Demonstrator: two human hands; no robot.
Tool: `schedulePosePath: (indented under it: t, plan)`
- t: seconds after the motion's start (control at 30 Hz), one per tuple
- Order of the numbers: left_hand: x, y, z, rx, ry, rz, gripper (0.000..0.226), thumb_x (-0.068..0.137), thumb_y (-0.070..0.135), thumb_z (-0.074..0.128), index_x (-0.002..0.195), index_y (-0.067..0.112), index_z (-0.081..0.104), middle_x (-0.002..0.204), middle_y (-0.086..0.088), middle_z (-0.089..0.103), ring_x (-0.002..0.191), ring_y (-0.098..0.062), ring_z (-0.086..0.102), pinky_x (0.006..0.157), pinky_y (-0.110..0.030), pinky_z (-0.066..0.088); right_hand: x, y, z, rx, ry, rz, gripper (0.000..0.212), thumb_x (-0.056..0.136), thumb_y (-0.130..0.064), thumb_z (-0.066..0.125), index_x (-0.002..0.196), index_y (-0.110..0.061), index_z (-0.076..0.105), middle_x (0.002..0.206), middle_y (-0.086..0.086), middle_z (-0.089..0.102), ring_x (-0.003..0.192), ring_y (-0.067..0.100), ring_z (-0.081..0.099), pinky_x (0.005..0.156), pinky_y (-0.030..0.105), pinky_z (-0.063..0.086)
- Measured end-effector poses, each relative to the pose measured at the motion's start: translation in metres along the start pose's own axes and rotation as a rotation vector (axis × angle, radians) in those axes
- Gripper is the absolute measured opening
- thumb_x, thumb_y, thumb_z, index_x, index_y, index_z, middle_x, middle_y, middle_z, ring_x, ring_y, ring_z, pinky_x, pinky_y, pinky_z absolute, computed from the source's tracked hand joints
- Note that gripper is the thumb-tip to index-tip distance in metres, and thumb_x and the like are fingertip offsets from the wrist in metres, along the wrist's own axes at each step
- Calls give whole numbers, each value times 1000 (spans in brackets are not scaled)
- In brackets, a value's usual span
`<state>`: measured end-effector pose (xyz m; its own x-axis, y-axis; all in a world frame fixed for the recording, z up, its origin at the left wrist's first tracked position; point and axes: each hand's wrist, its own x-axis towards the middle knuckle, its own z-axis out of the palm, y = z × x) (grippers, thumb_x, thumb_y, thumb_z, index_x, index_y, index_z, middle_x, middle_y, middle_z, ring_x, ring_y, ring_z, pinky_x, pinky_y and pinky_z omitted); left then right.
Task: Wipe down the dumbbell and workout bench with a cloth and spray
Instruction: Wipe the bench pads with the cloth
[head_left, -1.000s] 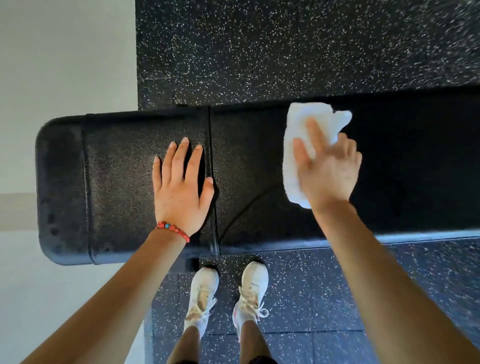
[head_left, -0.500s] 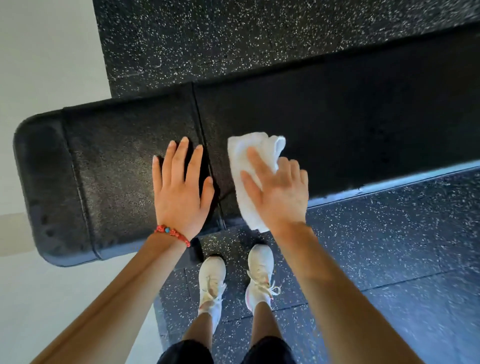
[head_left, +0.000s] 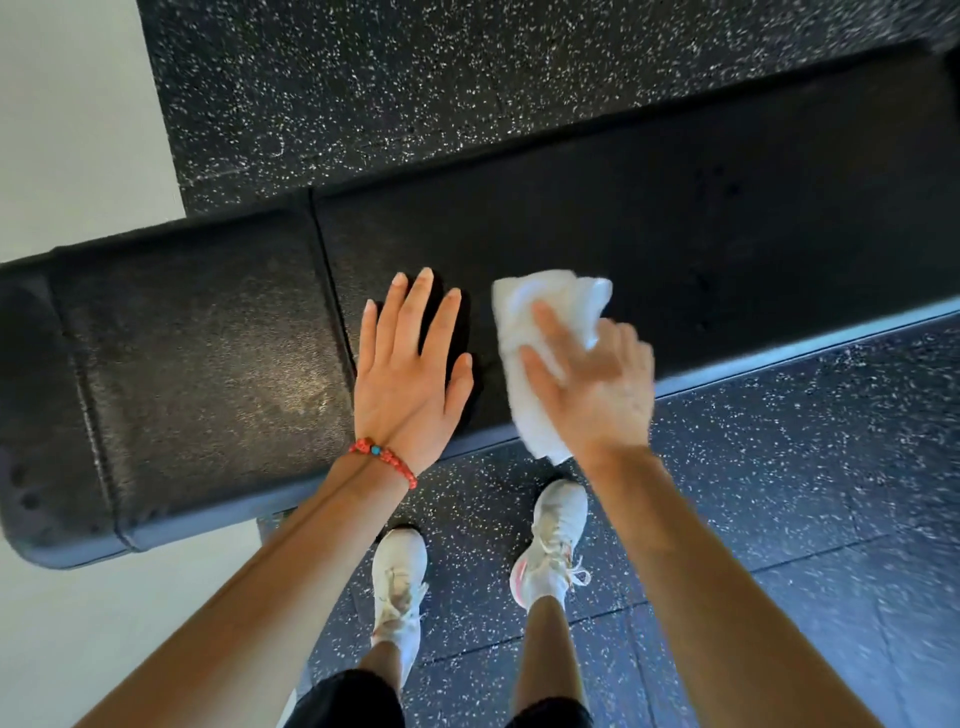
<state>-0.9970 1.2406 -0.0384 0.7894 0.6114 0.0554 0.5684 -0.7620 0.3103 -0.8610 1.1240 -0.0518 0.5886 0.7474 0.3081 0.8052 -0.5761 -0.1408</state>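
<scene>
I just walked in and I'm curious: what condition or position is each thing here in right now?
bench: flat, its short pad to the left shiny.
cloth: crumpled, pressed on the bench, one end hanging past the near edge.
right hand: spread on the cloth, blurred.
left hand: flat, fingers spread, on the bench.
bracelet: on the left wrist.
shoes: laced, on the floor.
</scene>
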Motion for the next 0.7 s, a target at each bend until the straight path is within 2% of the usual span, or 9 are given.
schedulePosePath:
  t: [0.07, 0.13, 0.2, 0.27, 0.4, 0.5, 0.6, 0.7]
  plan:
    - [8, 12, 4, -15, -11, -19, 50, 92, 27, 39, 137, 6, 44, 147, -18, 35, 138, -35, 24, 113, -49, 15, 2, 45, -4, -67, 46, 199, 38, 83, -44, 52, 107, -20, 69, 71, 21, 57, 59, 32, 54, 53, 32, 44]
    - [14, 24, 10, -16, -31, -57, 52, 91, 29, 38, 137, 6, 43, 147, -18, 35, 138, -35, 25, 113, -49, 16, 3, 82, -11, -107, 76, 311, 37, 84, -39, 54, 109, -17, 68, 75, 24, 59, 61, 35, 55, 55, 35, 45]
    - [17, 33, 16, 18, -43, -111, 53, 90, 31, 37, 137, 8, 44, 147, -17, 36, 137, -36, 28, 112, -50, 15, 1, 91, -11, -118, 79, 322, 36, 84, -36, 55, 112, -15, 66, 77, 24, 59, 62, 34, 55, 56, 35, 44]
    - [17, 37, 20, 72, -52, -137, 54, 90, 32, 37, 138, 8, 43, 147, -16, 37, 136, -36, 29, 112, -50, 16, -1, 73, -8, -71, 75, 309, 37, 84, -36, 56, 113, -15, 66, 78, 23, 59, 63, 33, 54, 56, 33, 42]
    - [16, 34, 20, 102, -50, -132, 53, 90, 31, 37, 138, 8, 42, 147, -16, 36, 137, -36, 29, 113, -50, 15, -6, 28, -7, 27, -44, 61, 37, 85, -42, 49, 110, -20, 68, 69, 13, 53, 59, 27, 48, 53, 30, 36]
    - [16, 35, 21, 109, -40, -133, 53, 90, 31, 38, 138, 8, 42, 147, -17, 36, 137, -35, 28, 114, -48, 14, 8, 51, -8, 32, -72, -87, 36, 86, -43, 48, 109, -22, 67, 66, 10, 50, 58, 26, 47, 53, 30, 35]
    - [16, 35, 21, 112, -32, -136, 52, 91, 31, 39, 137, 8, 42, 146, -17, 37, 137, -35, 28, 114, -49, 15, 26, 88, -6, -5, -17, 90, 37, 85, -43, 50, 110, -22, 67, 69, 14, 54, 59, 28, 50, 55, 30, 38]
    - [16, 36, 21, 119, -30, -142, 51, 91, 31, 39, 136, 8, 43, 146, -18, 37, 136, -35, 29, 113, -49, 16, 30, 85, -6, -49, -9, 244, 38, 85, -40, 50, 111, -19, 67, 72, 16, 56, 60, 29, 51, 56, 29, 33]
